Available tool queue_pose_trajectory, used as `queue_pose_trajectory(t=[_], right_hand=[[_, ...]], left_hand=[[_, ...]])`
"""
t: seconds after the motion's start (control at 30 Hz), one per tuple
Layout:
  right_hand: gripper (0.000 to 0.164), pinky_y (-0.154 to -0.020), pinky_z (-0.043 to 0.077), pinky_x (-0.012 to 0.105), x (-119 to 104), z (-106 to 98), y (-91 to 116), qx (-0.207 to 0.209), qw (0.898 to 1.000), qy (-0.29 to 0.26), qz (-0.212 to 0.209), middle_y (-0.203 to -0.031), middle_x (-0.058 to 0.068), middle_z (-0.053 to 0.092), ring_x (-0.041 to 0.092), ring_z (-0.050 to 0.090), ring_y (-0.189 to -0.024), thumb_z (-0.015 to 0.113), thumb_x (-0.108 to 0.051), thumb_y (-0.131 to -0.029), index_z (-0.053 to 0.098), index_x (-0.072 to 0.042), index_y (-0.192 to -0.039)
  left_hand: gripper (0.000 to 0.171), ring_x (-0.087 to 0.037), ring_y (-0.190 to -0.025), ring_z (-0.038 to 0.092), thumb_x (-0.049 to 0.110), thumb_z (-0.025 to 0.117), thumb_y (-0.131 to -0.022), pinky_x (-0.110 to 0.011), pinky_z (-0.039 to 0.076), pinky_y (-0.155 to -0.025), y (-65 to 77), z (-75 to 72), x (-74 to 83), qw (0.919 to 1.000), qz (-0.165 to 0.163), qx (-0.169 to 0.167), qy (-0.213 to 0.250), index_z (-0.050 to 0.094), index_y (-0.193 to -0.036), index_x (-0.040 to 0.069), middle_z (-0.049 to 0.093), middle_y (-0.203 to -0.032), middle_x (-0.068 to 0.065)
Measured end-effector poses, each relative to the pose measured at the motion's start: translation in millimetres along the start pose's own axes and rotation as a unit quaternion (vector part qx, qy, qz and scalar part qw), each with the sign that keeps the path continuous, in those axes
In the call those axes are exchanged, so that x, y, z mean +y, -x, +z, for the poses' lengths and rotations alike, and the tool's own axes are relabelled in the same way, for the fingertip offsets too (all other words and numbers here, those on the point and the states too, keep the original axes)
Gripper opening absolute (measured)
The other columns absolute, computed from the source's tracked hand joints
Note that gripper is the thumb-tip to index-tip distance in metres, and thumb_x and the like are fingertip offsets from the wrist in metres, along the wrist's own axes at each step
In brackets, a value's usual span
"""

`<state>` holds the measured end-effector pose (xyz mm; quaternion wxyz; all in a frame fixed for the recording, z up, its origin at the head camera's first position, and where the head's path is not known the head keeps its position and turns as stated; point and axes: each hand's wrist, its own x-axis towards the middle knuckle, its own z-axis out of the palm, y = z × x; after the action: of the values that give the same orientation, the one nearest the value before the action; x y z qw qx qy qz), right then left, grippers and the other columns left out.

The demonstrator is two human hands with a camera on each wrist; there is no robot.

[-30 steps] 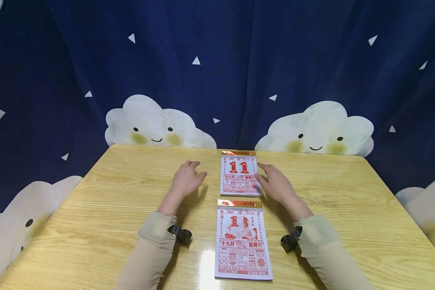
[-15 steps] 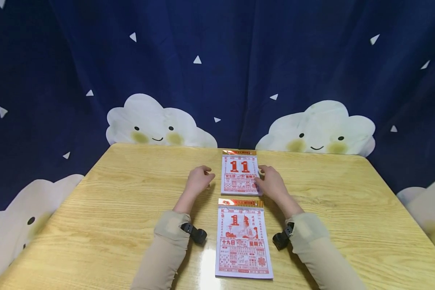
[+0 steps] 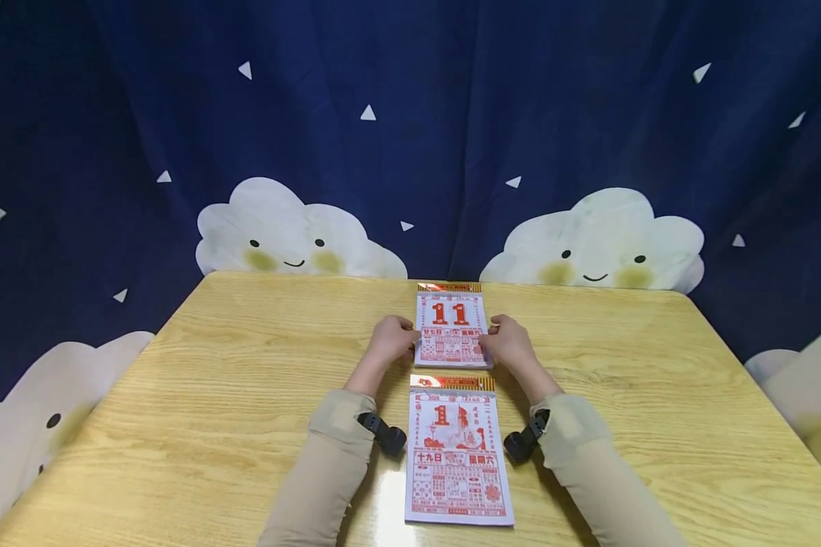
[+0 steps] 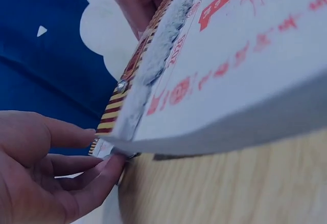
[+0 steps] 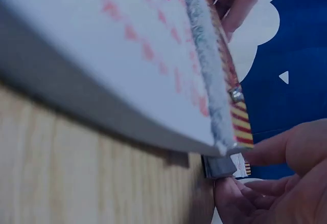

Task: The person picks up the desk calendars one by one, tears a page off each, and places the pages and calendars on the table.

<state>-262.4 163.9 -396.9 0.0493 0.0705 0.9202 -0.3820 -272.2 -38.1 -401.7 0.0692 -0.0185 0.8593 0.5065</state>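
Two red-and-white tear-off calendars lie on the wooden table, one behind the other. My left hand point(image 3: 392, 339) grips the left edge of the far calendar point(image 3: 450, 313), which shows a large 11. Its right edge is between the thumb and fingers of my right hand point(image 3: 509, 342). Both thumbs lie on top of the page edges, with the fingers curled at the sides. Between my forearms is the near calendar point(image 3: 457, 463), showing a 1. In both wrist views the near calendar point(image 4: 219, 81) fills the foreground and hides most of the far one point(image 5: 219, 166).
The pale wooden table point(image 3: 246, 357) ends just behind the far calendar. A dark blue curtain point(image 3: 410, 137) with white clouds and triangles hangs beyond that edge. A narrow strip of table separates the two calendars.
My left hand has moved right to the far calendar and taken its left edge. My right hand has closed in on the right edge. Both calendars lie where they were.
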Motion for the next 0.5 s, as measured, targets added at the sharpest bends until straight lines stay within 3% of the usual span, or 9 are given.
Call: queue_pose_trajectory(t=[0.13,0.23,0.4,0.5], right_hand=[[0.05,-0.084,0.048,0.035,-0.5,1.5,-0.8,0.003,1.0,-0.013,0.015,-0.118,0.026,0.054,0.031,0.052,-0.104,0.051,-0.003,-0.082,0.041,0.011,-0.128],[0.047,-0.08,0.046,0.033,-0.1,3.2,-1.7,0.006,1.0,-0.013,0.019,-0.116,0.024,0.054,0.028,0.049,-0.098,0.048,0.0,-0.08,0.045,0.011,-0.126],[0.042,-0.077,0.045,0.032,1.5,5.4,-4.1,0.006,0.999,-0.027,0.021,-0.117,0.025,0.053,0.029,0.048,-0.097,0.047,0.003,-0.08,0.051,0.01,-0.121],[0.041,-0.071,0.045,0.028,3.3,7.3,-5.9,0.021,0.999,-0.044,0.01,-0.108,0.024,0.056,0.028,0.049,-0.091,0.048,0.007,-0.076,0.054,0.011,-0.116]], left_hand=[[0.025,-0.022,-0.072,0.062,0.005,0.061,-0.08,-0.025,0.051,-0.062,-0.7,3.2,-1.2,0.998,0.006,0.029,-0.055,0.063,-0.101,-0.007,0.064,-0.098,-0.019],[0.029,-0.023,-0.078,0.059,0.0,0.06,-0.075,-0.027,0.05,-0.065,0.3,5.5,-1.3,0.9955,0.012,0.039,-0.086,0.064,-0.103,-0.006,0.065,-0.097,-0.018],[0.038,-0.023,-0.082,0.056,-0.006,0.056,-0.071,-0.028,0.049,-0.069,1.4,8.6,-0.3,0.994,0.034,0.05,-0.092,0.063,-0.109,-0.004,0.063,-0.092,-0.014],[0.039,-0.024,-0.085,0.056,-0.007,0.056,-0.071,-0.031,0.049,-0.074,1.3,9.2,-0.7,0.9946,0.039,0.06,-0.074,0.063,-0.109,-0.002,0.063,-0.094,-0.014]])
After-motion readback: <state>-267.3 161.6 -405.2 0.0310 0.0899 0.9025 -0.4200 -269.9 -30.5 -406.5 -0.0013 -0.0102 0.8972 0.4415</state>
